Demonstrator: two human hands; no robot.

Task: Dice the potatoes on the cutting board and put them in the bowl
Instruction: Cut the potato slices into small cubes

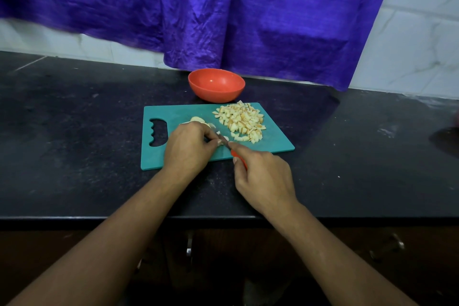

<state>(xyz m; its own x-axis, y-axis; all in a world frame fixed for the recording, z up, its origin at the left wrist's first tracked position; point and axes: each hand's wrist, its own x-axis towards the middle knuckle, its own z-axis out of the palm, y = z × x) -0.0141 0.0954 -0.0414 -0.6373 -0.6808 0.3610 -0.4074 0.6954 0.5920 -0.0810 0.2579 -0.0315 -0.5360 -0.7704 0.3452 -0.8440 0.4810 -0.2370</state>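
Looking into the bowl (216, 93) just past the board's (178, 112) far edge, saw only its red inside; found the dice (242, 119) heaped on the board's far right, up to that edge, and the uncut potato (197, 120) mid-board. Noted open counter (74, 131) on both sides of the board and before its near edge. Held the potato under the left hand (187, 149), fingers curled over it, and gripped the knife (226, 144) in the right hand (264, 176), blade beside the left fingertips.

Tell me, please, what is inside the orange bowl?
No potato shows inside the bowl; only its bare orange inner wall. Its near rim hides the lowest part. The diced pieces lie on the cutting board.
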